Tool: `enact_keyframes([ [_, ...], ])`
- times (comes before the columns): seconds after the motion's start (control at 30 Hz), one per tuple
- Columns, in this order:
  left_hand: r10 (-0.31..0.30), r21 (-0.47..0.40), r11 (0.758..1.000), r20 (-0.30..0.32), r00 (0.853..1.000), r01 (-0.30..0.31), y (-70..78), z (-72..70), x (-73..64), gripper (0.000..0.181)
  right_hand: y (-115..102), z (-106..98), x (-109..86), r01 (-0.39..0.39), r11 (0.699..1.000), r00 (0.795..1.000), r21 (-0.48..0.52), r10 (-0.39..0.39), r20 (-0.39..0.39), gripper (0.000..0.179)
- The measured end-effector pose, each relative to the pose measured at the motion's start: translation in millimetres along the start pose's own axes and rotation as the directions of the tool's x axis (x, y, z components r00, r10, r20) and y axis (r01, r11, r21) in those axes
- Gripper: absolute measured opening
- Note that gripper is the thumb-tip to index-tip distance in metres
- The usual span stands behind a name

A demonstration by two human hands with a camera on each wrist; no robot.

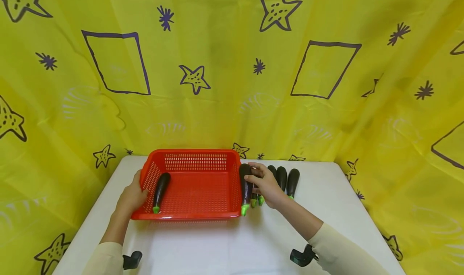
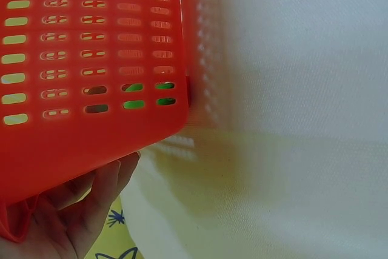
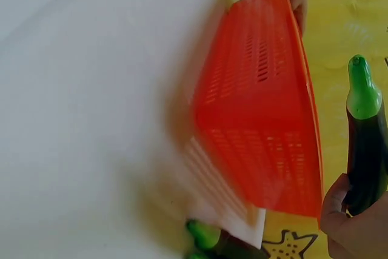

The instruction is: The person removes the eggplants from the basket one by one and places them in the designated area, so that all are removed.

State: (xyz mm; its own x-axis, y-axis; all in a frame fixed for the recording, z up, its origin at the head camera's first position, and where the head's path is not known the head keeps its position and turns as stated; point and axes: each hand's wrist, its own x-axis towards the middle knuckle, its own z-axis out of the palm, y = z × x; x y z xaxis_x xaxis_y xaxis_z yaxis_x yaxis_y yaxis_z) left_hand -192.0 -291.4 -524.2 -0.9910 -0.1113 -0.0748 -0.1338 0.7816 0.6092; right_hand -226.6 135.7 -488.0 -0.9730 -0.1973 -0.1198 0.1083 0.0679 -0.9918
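Note:
A red plastic basket (image 1: 197, 194) with slotted walls is in the middle of the head view, and one eggplant (image 1: 161, 192) lies along its left side. My left hand (image 1: 132, 194) grips the basket's left rim; in the left wrist view its fingers (image 2: 109, 189) press against the outer wall. At the right rim, my right hand (image 1: 266, 184) holds another eggplant (image 1: 245, 188), thumb and fingers round its dark body. Its green stem end points toward me in the head view. The right wrist view shows this held eggplant (image 3: 365, 144) above rim level.
Several more eggplants (image 1: 293, 182) lie on the white table (image 1: 315, 214) to the right, partly hidden behind my right hand. A yellow curtain (image 1: 224, 118) with drawn stars hangs behind and beside the table. Black devices (image 1: 303, 255) are on both forearms.

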Motion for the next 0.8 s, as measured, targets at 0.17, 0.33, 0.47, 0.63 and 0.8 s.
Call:
enact_keyframes([
  [0.17, -0.009, -0.007, 1.0, 0.008, 1.0, 0.009, 0.1, 0.5, -0.2, 0.075, 6.7, -18.3, -1.0, 0.004, 1.0, 1.0, 0.014, -0.003, -0.008, 0.058],
  [0.33, -0.012, -0.005, 1.0, 0.008, 1.0, 0.012, -0.7, 0.4, 0.1, 0.076, 10.5, -33.7, -3.4, 0.001, 0.999, 0.999, 0.048, 0.0, -0.037, 0.06],
  [0.47, -0.009, 0.0, 1.0, 0.006, 1.0, 0.009, -1.2, 0.5, 0.7, 0.076, 15.7, -49.0, -4.4, 0.0, 1.0, 0.999, 0.03, 0.002, -0.053, 0.062],
  [0.63, -0.009, -0.001, 1.0, 0.002, 1.0, 0.009, -0.9, 0.5, 0.8, 0.076, 25.4, -71.6, -4.9, -0.017, 1.0, 0.996, -0.005, 0.017, -0.083, 0.063],
  [0.8, -0.011, -0.001, 1.0, 0.001, 1.0, 0.011, -1.2, 0.4, 0.9, 0.076, 35.4, -90.4, -4.7, -0.043, 0.999, 0.99, -0.008, 0.041, -0.132, 0.064],
])
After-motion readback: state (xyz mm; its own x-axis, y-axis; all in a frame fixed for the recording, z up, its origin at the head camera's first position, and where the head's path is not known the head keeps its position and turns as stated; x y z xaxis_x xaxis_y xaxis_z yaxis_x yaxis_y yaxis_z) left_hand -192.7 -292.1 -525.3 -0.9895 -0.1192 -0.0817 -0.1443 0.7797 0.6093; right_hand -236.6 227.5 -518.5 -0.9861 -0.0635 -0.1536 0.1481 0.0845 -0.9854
